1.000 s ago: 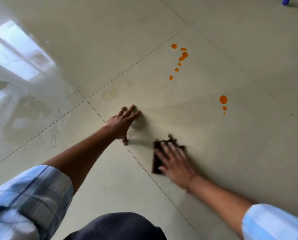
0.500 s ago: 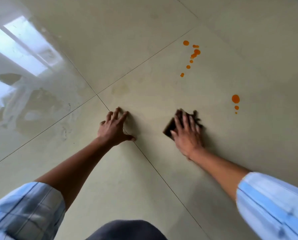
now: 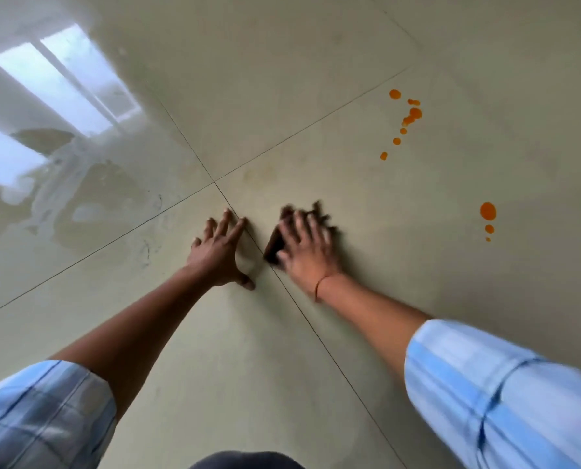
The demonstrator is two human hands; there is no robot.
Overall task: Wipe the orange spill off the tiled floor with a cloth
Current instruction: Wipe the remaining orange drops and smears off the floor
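Right hand (image 3: 304,248) presses dark cloth (image 3: 277,243) flat beside splayed, empty left hand (image 3: 219,252); orange spill (image 3: 405,120) well apart.

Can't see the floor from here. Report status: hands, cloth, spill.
Left hand flat on the floor, empty. Right hand pressed flat on the dark cloth, no closed grip. Orange drops and unwiped, apart from cloth. Nothing in between.
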